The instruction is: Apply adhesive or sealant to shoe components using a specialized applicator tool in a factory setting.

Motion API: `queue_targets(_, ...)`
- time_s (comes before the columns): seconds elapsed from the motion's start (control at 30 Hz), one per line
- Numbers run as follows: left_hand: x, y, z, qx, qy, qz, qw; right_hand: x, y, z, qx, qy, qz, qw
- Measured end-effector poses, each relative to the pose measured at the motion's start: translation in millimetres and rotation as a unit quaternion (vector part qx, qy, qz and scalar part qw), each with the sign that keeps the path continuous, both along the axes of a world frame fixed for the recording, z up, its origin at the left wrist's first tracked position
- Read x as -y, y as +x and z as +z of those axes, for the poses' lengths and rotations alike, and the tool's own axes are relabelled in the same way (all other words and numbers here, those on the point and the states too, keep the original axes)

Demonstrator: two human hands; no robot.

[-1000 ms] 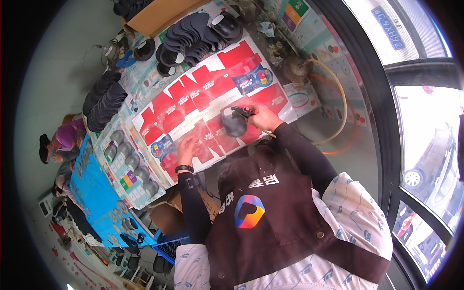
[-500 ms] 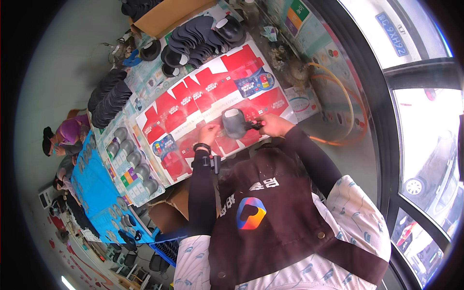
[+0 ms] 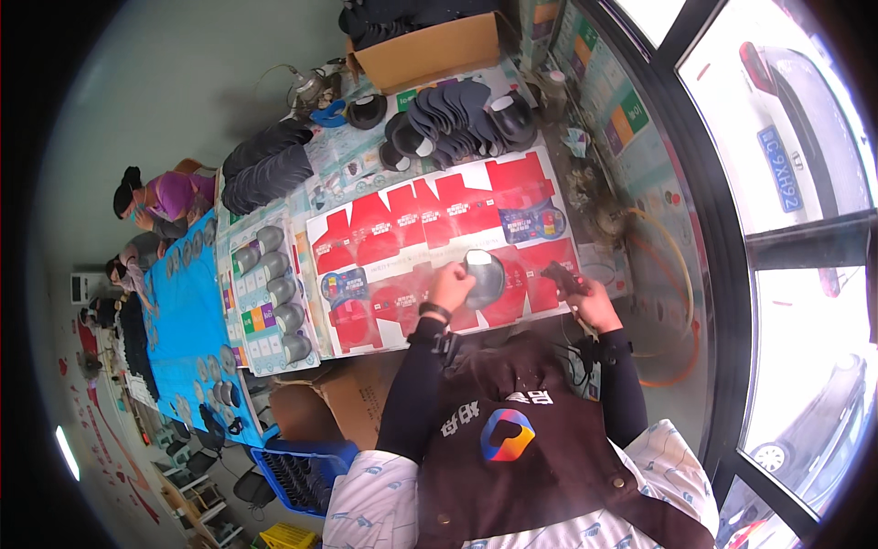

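Observation:
My left hand (image 3: 452, 289) pinches the left edge of a dark grey, rounded piece (image 3: 486, 282) with a white patch at its top. The piece is over a red-and-white printed cardboard sheet (image 3: 393, 220) on the table. To its right, apart from it, my right hand (image 3: 593, 304) is closed around a small black tool (image 3: 559, 274) whose kind I cannot make out. The tool points up and left, over the sheet's right part.
Stacked dark curved pieces (image 3: 448, 119) and a cardboard box (image 3: 425, 57) occupy the table's far side. Several grey pieces (image 3: 279, 265) lie at the left. Beyond, people sit by a blue-covered table (image 3: 178, 320). An orange hose (image 3: 690, 339) hangs right; a blue crate (image 3: 297, 476) stands lower left.
My left hand has come to grip the grey piece. My right hand has drawn away to the right with the black tool. The view has shifted, too.

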State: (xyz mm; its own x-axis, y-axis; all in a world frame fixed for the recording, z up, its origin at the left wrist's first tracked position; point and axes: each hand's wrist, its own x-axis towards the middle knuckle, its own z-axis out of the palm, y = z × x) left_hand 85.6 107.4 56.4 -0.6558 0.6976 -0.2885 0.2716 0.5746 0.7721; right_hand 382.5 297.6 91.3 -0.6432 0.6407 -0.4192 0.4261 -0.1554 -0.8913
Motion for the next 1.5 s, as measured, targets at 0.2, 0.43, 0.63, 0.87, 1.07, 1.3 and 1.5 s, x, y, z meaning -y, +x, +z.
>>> queue_targets(0.2,111.7,-136.2,27.9,0.253,0.260,0.253,0.897,13.4,-22.1,13.0,-0.032,-0.062,-0.047,0.996)
queue_targets(0.43,314.1,-340.7,22.2,0.150,0.412,0.440,0.784,47.9,-102.1,27.3,-0.025,-0.044,0.001,0.999)
queue_targets(0.63,484.8,-479.3,-47.6,0.154,0.467,0.623,0.608,81.5,-175.5,51.6,0.006,-0.038,0.014,0.999)
queue_targets(0.87,535.4,-554.0,-150.7,-0.072,-0.160,0.438,0.881,134.2,-228.6,95.4,0.042,0.002,-0.011,0.999)
queue_targets(1.07,579.1,-605.4,-208.5,-0.275,-0.453,0.220,0.819,146.7,-238.3,91.3,0.042,-0.047,-0.066,0.996)
queue_targets(1.3,346.3,-526.7,-170.8,-0.242,0.132,0.445,0.852,150.7,-230.0,116.2,0.113,-0.008,-0.063,0.992)
queue_targets(1.5,-2.5,-431.0,-120.1,0.010,0.192,0.162,0.968,158.2,-192.0,120.7,0.063,-0.011,-0.081,0.995)
